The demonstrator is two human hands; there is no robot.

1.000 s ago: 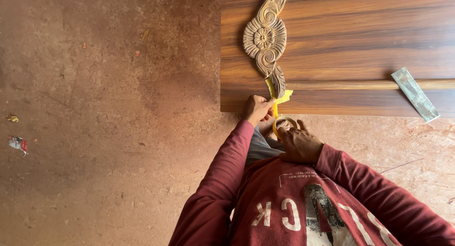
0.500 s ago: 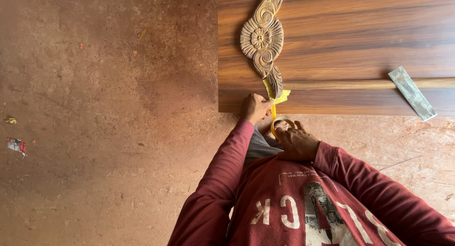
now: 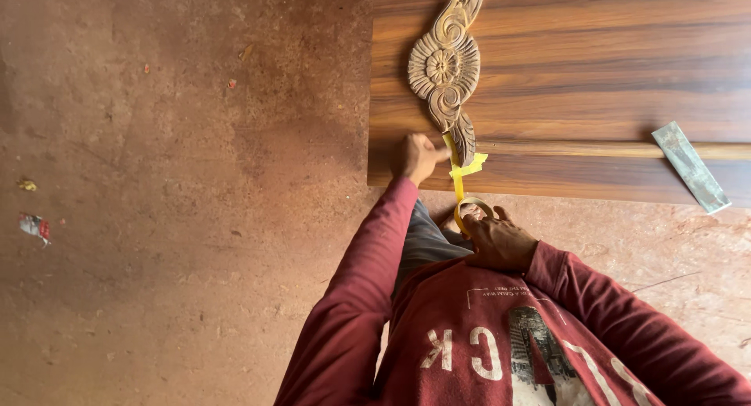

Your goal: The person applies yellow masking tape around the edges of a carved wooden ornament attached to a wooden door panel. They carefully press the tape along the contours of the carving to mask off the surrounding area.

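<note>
While the left hand [image 3: 415, 157] pinches yellow tape [image 3: 457, 175] against the wood carving [image 3: 446, 70], right hand [image 3: 494, 238] fingers curled round the tape roll [image 3: 472, 210], grey strip [image 3: 689, 167] on the wood panel [image 3: 594, 77]

A single head-worn camera looks steeply down the wearer's own front, so the maroon shirt [image 3: 501, 343] fills the bottom of the frame upside down and the sleeves run up from it toward the middle. The view faces forward and down onto a reddish floor [image 3: 172, 203] on the left and a wood panel [image 3: 594, 77] across the upper right, cut off by the top and right edges. The left hand [image 3: 416, 157] and right hand [image 3: 496, 238] sit near centre, close to the lens, with the carving [image 3: 446, 70] just beyond. No second view overlaps this one.
</note>
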